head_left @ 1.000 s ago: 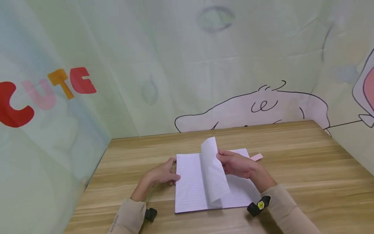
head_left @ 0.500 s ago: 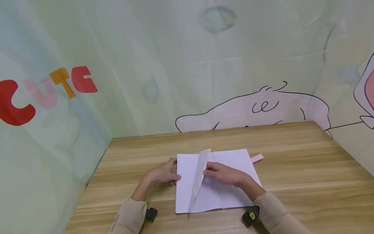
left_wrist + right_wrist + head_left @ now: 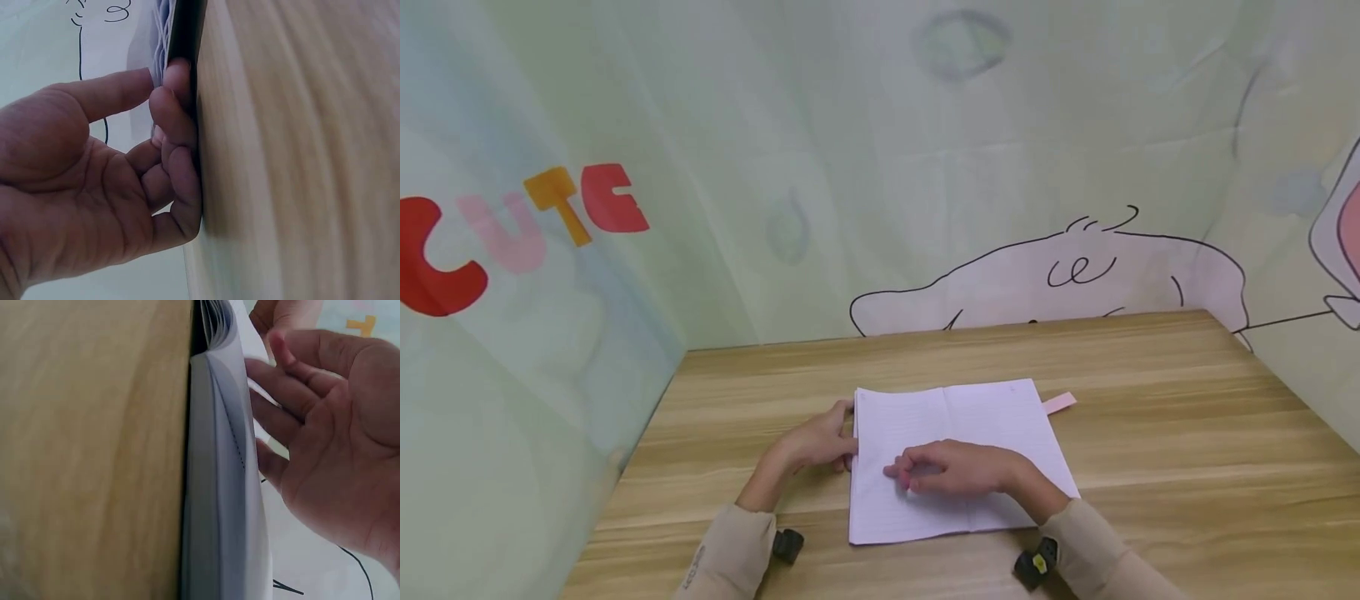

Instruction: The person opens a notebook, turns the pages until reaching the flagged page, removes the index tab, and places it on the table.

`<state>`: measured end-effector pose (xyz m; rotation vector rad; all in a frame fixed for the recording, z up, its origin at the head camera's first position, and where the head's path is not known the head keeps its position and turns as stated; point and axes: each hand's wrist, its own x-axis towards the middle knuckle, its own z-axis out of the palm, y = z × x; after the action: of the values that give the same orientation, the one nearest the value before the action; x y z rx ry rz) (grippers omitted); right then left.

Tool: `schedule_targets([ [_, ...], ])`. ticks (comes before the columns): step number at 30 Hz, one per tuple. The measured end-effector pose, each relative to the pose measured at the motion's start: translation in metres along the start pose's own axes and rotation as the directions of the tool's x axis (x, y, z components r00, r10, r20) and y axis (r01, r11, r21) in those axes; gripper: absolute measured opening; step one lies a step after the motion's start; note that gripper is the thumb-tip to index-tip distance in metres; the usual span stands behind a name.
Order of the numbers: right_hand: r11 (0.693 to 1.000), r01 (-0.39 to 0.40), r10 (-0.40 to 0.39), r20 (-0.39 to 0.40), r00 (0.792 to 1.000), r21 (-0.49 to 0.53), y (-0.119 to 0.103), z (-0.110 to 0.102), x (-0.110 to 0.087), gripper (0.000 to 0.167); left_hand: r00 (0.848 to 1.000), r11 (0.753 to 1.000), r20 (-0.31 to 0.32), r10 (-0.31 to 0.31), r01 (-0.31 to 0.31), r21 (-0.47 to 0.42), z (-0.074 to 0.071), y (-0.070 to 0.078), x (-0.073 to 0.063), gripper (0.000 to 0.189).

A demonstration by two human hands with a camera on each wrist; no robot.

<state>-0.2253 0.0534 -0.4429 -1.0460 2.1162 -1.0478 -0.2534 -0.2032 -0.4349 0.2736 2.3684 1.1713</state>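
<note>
An open notebook (image 3: 988, 417) with lined white pages lies on the wooden table, its left and right pages both spread out. At its left edge my left hand (image 3: 818, 440) holds on, thumb at the page edges and fingers curled under the dark cover (image 3: 187, 31), as the left wrist view shows. My right hand (image 3: 961, 468) is over the lower left page, fingers loosely bent and fingertips touching the paper. Nothing is pinched between its fingers. In the right wrist view the page stack (image 3: 219, 487) curves up toward the spine beside those fingertips.
A pink tab (image 3: 1060, 403) sticks out from the notebook's right side. The wooden table (image 3: 1187, 417) meets a printed cloth backdrop (image 3: 805, 167) at the back and both sides. A black wrist camera (image 3: 787, 547) sits by the left sleeve, another (image 3: 1036, 563) by the right.
The raised page has turned over from right to left and now lies flat on the left side. My right hand moved left and down with it and let it go. My left hand stayed put.
</note>
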Motion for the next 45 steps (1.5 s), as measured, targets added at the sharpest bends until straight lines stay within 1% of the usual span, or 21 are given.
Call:
schedule_targets([
  [5, 0.998, 0.062, -0.065, 0.097, 0.993, 0.032, -0.004, 0.000, -0.003, 0.014, 1.000, 0.999, 0.010, -0.002, 0.003, -0.039, 0.000, 0.002, -0.001, 0.058],
  [8, 0.997, 0.075, -0.075, 0.146, 0.986, 0.009, -0.006, -0.001, -0.003, 0.017, 1.000, 0.998, 0.015, 0.000, 0.001, -0.066, -0.001, 0.002, -0.001, 0.048],
  [10, 0.997, 0.078, -0.075, 0.177, 0.981, -0.006, -0.007, -0.001, -0.003, 0.019, 1.000, 0.996, 0.017, -0.002, 0.004, -0.086, -0.001, 0.002, -0.001, 0.047],
  [12, 0.996, 0.086, -0.083, 0.207, 0.975, -0.010, -0.008, -0.002, -0.003, 0.020, 1.000, 0.996, 0.013, -0.002, 0.003, -0.093, -0.001, 0.001, 0.000, 0.049],
  [16, 0.994, 0.103, -0.107, 0.267, 0.958, 0.028, -0.009, -0.003, -0.004, 0.023, 1.000, 0.995, 0.005, -0.013, 0.013, -0.098, -0.001, 0.002, 0.000, 0.055],
  [21, 0.991, 0.094, -0.119, 0.329, 0.937, 0.091, -0.011, -0.009, -0.009, 0.021, 1.000, 0.999, -0.001, -0.005, 0.005, -0.045, -0.001, 0.002, -0.002, 0.059],
  [24, 0.992, 0.068, -0.100, 0.339, 0.936, 0.107, -0.011, -0.014, -0.012, 0.020, 1.000, 1.000, -0.003, -0.015, 0.015, -0.017, -0.002, 0.001, -0.002, 0.069],
  [27, 0.994, 0.055, -0.085, 0.327, 0.941, 0.100, -0.011, -0.020, -0.017, 0.018, 1.000, 1.000, 0.001, -0.017, 0.017, -0.006, -0.002, 0.001, -0.002, 0.073],
  [31, 0.995, 0.047, -0.072, 0.301, 0.951, 0.090, -0.009, -0.030, -0.024, 0.016, 1.000, 1.000, 0.005, -0.011, 0.011, 0.000, -0.002, 0.002, -0.002, 0.073],
  [34, 0.997, 0.030, -0.048, 0.262, 0.964, 0.072, -0.005, -0.038, -0.029, 0.017, 1.000, 1.000, 0.009, -0.007, 0.007, 0.000, -0.002, 0.002, -0.002, 0.073],
  [37, 1.000, 0.013, -0.016, 0.198, 0.980, 0.018, 0.001, -0.046, -0.035, 0.018, 1.000, 1.000, 0.011, -0.005, 0.005, 0.001, -0.002, 0.003, -0.003, 0.073],
  [40, 0.998, -0.019, 0.026, 0.112, 0.993, -0.055, 0.007, -0.055, -0.044, 0.019, 1.000, 1.000, 0.010, -0.005, 0.005, -0.001, -0.003, 0.002, -0.003, 0.074],
  [42, 0.995, -0.060, 0.064, 0.059, 0.996, -0.083, 0.012, -0.062, -0.050, 0.020, 1.000, 1.000, 0.011, -0.005, 0.005, -0.003, -0.002, 0.002, -0.003, 0.074],
  [45, 0.987, -0.123, 0.122, -0.012, 0.992, -0.103, 0.019, -0.073, -0.061, 0.021, 1.000, 1.000, 0.010, -0.008, 0.008, -0.003, -0.002, 0.001, -0.003, 0.075],
])
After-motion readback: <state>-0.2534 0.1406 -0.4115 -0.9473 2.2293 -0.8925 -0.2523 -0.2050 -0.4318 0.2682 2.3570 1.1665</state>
